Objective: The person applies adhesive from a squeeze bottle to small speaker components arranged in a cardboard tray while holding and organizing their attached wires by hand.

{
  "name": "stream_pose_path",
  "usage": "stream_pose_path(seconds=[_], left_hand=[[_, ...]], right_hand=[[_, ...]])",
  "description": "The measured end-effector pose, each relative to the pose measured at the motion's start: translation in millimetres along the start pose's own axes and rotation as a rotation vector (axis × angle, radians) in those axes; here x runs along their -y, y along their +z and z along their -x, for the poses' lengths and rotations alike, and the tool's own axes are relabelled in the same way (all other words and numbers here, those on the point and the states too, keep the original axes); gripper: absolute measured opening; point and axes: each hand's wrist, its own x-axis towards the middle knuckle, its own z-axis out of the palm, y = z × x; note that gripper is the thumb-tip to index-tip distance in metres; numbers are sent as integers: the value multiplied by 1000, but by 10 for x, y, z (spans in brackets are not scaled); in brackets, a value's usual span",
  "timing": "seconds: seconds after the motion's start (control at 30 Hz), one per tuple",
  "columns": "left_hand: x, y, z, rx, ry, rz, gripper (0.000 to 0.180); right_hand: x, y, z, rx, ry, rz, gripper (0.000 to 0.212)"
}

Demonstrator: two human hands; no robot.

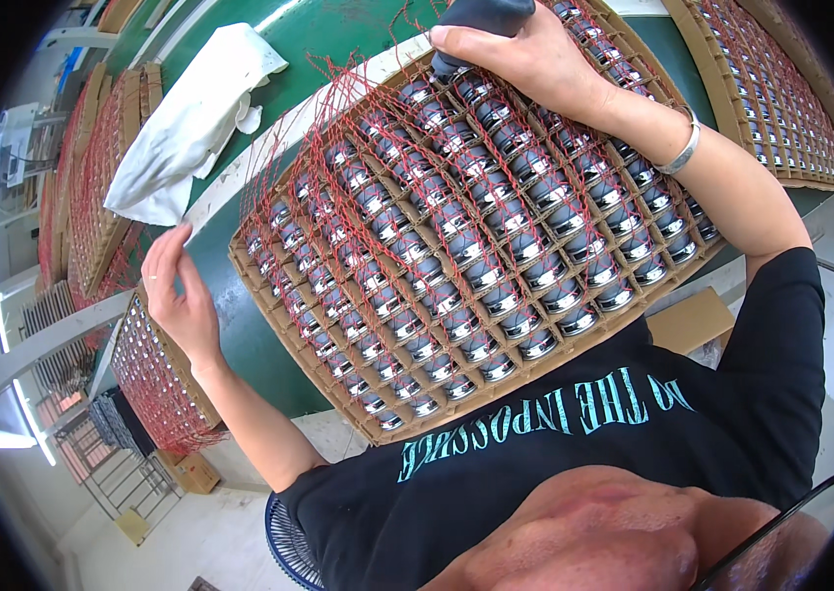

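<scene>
My right hand (543, 61) is closed round a dark blue-grey, soft-looking thing (484, 22) at the far edge of a cardboard tray (378, 426). Whether that thing is a cloth or a tool cannot be told. Cardboard dividers split the tray into rows of cells, each with a round part (498, 366) that has a shiny metal rim and a dark body. Thin twisted red-and-black wires (338, 177) run from these parts and lie tangled over the tray. Off the tray's left side, my left hand (181, 300) is raised with fingers stretched and nothing in it, close below a crumpled white cloth or bag (195, 128).
A green work surface (284, 350) with a pale rail lies under the tray. Similar filled trays stand at the right (776, 98), at the far left (107, 177) and lower left (156, 379). A cardboard box (693, 323) is by my right side, and a blue chair (289, 547) is behind me.
</scene>
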Motion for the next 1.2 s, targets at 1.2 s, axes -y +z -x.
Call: stream_pose_path(seconds=[1.2], left_hand=[[751, 422, 776, -123, -554, 206, 22]], right_hand=[[124, 32, 248, -27, 121, -23, 22]])
